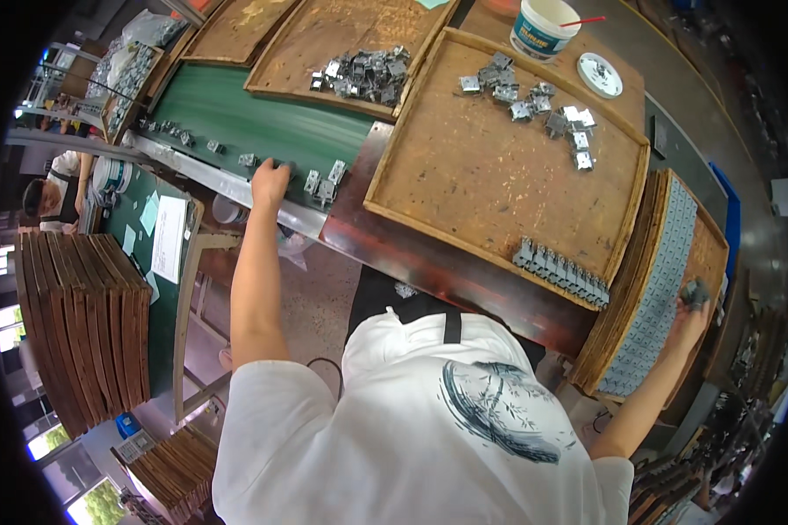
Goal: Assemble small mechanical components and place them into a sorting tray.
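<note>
My left hand reaches over the green conveyor belt, its fingers closed at a small dark-grey metal part that is partly hidden and blurred. Beside it on the belt lie a loose metal part and a small group of metal parts. Far to the right, my right hand grips a dark-grey metal part above a wooden tray. Rows of grey metal parts fill the left side of that tray, which tops a stack.
A wooden tray in front holds scattered metal parts and a neat row. Behind stand another tray with a heap of parts, a white bucket and its lid. Stacked boards and another person are left.
</note>
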A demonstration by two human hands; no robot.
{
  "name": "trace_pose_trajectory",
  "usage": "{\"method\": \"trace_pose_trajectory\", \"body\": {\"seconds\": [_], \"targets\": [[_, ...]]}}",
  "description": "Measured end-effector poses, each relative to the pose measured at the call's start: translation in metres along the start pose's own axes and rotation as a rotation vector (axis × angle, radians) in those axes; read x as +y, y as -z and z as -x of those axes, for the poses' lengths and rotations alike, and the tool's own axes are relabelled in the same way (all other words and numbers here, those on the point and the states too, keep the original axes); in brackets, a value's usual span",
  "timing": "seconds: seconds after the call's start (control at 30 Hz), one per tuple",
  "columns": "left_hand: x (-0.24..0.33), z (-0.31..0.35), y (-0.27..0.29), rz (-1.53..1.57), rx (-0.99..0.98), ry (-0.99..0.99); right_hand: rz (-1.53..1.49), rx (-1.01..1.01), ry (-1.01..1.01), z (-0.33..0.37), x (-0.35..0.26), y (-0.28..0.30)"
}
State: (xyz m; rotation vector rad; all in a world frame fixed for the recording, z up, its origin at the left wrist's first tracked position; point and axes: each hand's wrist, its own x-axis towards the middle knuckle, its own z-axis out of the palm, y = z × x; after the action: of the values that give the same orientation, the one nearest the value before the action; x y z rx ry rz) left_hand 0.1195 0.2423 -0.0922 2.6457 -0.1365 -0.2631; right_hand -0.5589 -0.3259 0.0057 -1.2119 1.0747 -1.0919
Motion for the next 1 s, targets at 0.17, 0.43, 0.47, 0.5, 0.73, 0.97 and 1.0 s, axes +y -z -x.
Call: {"method": "trace_pose_trajectory", "body": {"seconds": [0.17,0.43,0.47,0.5,0.73,0.97,1.0], "targets": [[0.077,0.062,0.011,0.842,-0.186,-0.052,0.011,-0.139,0.009,0.114,-0.012,-0.132],[0.205,0.211,-0.006,1.347,-0.674,-0.383,-0.093,-0.473,-0.069,0.189,-0.009,-0.284],[0.211,0.222,-0.007,1.381,-0.731,-0.404,-0.122,-0.564,-0.096,0.200,-0.014,-0.295],[0.213,0.228,-0.009,1.401,-0.803,-0.378,-0.152,-0.657,-0.123,0.210,-0.020,-0.302],[0.219,0.256,-0.007,1.312,-0.934,-0.430,0.551,-0.750,0.422,0.223,-0.046,-0.295],[0.224,0.288,-0.007,1.062,-0.845,-0.629,0.704,-0.675,0.730,0.235,-0.039,-0.287],[0.222,0.293,-0.011,1.034,-0.826,-0.601,0.708,-0.636,0.808,0.237,-0.034,-0.287]]}}
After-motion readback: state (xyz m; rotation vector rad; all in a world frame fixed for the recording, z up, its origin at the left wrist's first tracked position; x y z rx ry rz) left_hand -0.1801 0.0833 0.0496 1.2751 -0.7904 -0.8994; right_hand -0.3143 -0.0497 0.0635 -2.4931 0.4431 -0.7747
